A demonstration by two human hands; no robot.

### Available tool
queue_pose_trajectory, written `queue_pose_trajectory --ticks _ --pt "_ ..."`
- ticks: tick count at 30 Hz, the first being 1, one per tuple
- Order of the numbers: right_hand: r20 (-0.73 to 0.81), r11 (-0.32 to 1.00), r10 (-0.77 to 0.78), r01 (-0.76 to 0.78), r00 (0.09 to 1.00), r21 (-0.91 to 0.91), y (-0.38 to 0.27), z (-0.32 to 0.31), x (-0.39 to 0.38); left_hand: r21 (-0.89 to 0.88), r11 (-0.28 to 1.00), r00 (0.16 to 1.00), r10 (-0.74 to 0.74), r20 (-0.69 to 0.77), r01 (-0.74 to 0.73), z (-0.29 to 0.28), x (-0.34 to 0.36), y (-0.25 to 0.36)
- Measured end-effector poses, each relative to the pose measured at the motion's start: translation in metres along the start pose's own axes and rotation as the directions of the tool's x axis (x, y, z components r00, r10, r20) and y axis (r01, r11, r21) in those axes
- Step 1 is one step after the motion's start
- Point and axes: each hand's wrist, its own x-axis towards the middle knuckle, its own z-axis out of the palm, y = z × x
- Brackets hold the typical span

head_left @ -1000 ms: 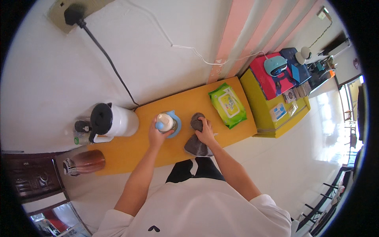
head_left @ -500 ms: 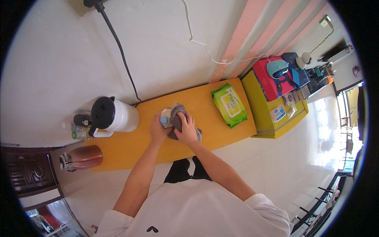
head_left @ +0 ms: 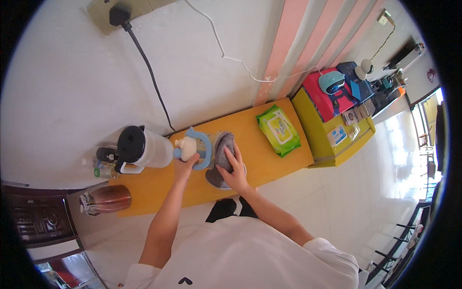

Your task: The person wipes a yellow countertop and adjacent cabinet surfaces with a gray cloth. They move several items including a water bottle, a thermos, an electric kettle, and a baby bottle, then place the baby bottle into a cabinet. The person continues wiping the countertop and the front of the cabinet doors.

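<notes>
Over the yellow-orange tabletop [head_left: 262,166], my left hand [head_left: 186,168] is closed around a drinking bottle [head_left: 188,148]. The bottle lies tilted on its side, its cream lid and light-blue tip pointing left. A light-blue loop handle curves round its clear body. My right hand [head_left: 236,171] is closed on a grey cloth [head_left: 224,149], pressing it over the bottle's right end. The cloth hides that end, and part of it hangs below my fingers.
A white kettle with black lid [head_left: 154,147] stands just left of the bottle. Beyond are small bottles [head_left: 103,164] and a copper-coloured flask [head_left: 110,199]. Green wipes pack [head_left: 279,130] lies right, beside a yellow-green cabinet [head_left: 308,125]. A black plugged cord [head_left: 149,72] hangs behind.
The bottle has turned onto its side, showing its blue handle and lid toward the left. My right hand and the cloth have shifted to its right end. The view has moved slightly.
</notes>
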Motion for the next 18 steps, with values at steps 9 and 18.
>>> queue_pose_trajectory --ticks 9,18 --pt "0.568 0.133 0.428 -0.671 0.703 0.729 -0.034 -0.016 0.055 -0.375 0.835 0.852 -0.191 0.488 0.402 -0.025 -0.035 0.019" --pt "0.266 0.218 0.601 -0.475 0.754 0.853 -0.058 0.009 0.015 -0.288 0.956 0.998 0.061 -0.006 -0.060 -0.006 -0.036 0.006"
